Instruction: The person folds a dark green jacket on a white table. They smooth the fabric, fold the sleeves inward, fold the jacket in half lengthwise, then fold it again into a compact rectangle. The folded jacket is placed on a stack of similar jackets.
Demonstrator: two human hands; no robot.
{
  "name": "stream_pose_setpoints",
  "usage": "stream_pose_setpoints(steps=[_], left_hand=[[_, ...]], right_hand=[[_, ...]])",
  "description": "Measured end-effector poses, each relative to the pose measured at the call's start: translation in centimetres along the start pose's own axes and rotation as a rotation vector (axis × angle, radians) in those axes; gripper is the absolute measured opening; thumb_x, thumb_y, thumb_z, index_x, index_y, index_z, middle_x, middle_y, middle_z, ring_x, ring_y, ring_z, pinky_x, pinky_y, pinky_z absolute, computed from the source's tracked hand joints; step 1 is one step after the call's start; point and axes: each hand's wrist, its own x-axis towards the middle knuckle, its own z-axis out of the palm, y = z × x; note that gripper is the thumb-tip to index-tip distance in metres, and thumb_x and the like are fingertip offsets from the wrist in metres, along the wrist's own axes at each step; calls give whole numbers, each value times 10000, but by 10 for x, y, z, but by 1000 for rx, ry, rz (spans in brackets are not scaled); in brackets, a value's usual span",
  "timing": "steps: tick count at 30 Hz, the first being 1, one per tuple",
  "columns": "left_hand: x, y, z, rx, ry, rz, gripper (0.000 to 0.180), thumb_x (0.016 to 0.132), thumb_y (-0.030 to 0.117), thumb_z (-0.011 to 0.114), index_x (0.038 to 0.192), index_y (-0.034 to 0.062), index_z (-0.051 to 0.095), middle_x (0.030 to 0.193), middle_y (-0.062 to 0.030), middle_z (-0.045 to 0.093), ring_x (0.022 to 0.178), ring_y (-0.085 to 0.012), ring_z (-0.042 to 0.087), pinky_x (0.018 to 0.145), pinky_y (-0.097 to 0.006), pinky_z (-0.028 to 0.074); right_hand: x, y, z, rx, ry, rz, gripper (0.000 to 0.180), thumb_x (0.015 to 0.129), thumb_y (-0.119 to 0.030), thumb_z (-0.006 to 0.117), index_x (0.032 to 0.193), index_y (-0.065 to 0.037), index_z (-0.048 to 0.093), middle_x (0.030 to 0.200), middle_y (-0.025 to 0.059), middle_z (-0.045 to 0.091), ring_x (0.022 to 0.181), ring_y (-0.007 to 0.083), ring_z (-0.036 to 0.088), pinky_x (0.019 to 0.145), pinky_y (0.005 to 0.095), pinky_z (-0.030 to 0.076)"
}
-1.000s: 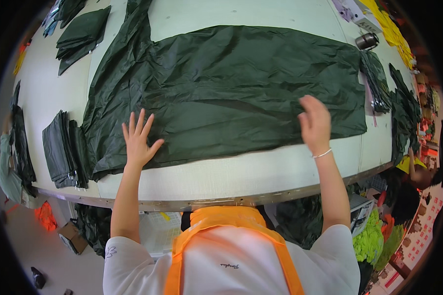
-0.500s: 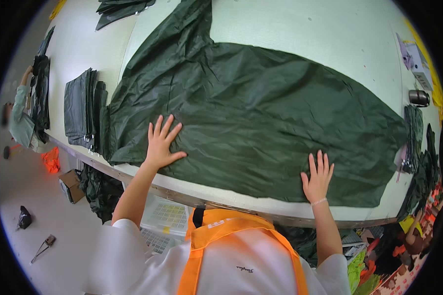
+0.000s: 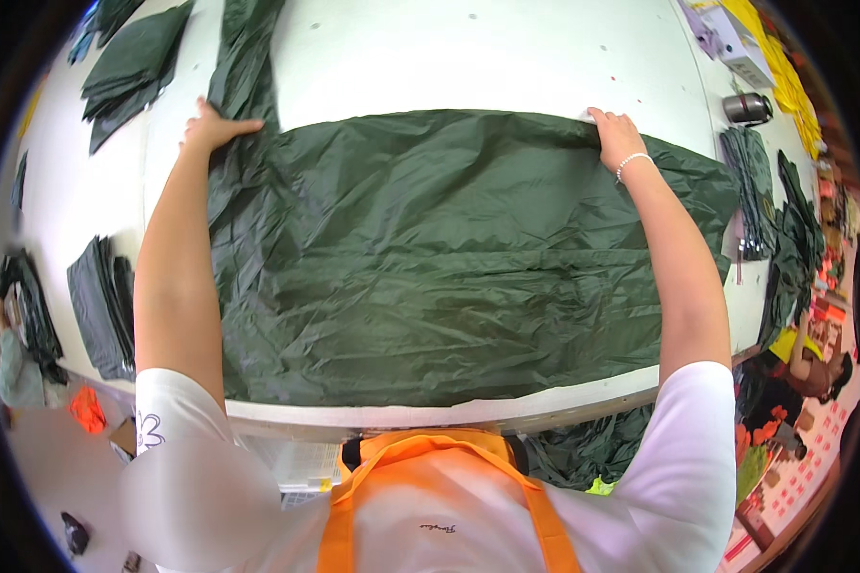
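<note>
A dark green garment (image 3: 440,248) of thin, wrinkled fabric lies spread across the white table, one long sleeve-like part (image 3: 248,57) reaching away at the far left. My left hand (image 3: 210,129) rests where that part joins the body, thumb stretched out over the fabric and fingers apart. At the far edge on the right, my right hand (image 3: 619,138) has its fingers drawn together on the fabric's border. A bracelet circles that wrist.
Folded dark green garments are stacked at left (image 3: 100,306), far left (image 3: 139,62) and right (image 3: 750,191). A dark metal canister (image 3: 747,108) stands by a white box (image 3: 736,43). The white table's front edge (image 3: 449,417) runs before me. Other people (image 3: 817,368) work at both sides.
Both hands have moved from the near part of the garment to its far side. The garment's far edge has come nearer, and my view has shifted.
</note>
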Motion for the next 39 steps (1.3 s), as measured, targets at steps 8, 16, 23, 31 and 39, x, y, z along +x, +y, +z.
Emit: stream_pose_setpoints(steps=[8, 16, 23, 31, 39], left_hand=[[-54, -66, -45, -137, 369, 161, 697, 815, 618, 559, 897, -69, 638, 849, -250, 648, 849, -360, 644, 744, -444, 476], [-293, -300, 28, -546, 805, 449, 334, 870, 149, 538, 1099, -85, 601, 1126, -210, 633, 1037, -314, 608, 926, -413, 434], [-366, -351, 139, -14, 93, 237, 548, 736, 186, 626, 1198, -84, 509, 1248, -337, 456, 1119, -505, 420, 983, -499, 331], [-384, -295, 113, -177, 133, 480, 524, 685, 232, 699, 1119, -30, 563, 1114, -254, 552, 1049, -475, 453, 934, -498, 365], [-383, -336, 146, -51, 105, 456, 588, 689, 288, 702, 1130, -66, 541, 1134, -287, 528, 1088, -500, 432, 993, -519, 335]], right_hand=[[-101, 59, -3, 53, 307, 179, 271, 737, -37, 651, 991, -123, 613, 854, 81, 627, 869, 266, 616, 752, 362, 483], [-354, 39, 12, 95, 487, 93, 748, 569, 115, 559, 1270, -146, 572, 747, 78, 450, 711, 267, 497, 619, 369, 426], [-417, 5, 124, 228, 126, 271, 866, 632, 109, 590, 1407, -238, 416, 868, 78, 488, 841, 276, 511, 723, 376, 462], [-414, 1, 119, 407, -135, 401, 761, 669, 43, 554, 1388, -177, 434, 1021, 135, 525, 983, 366, 504, 860, 428, 467], [-251, -176, -73, 832, 280, -137, 258, 851, -276, 605, 954, -41, 638, 948, 155, 608, 929, 322, 582, 784, 400, 498]])
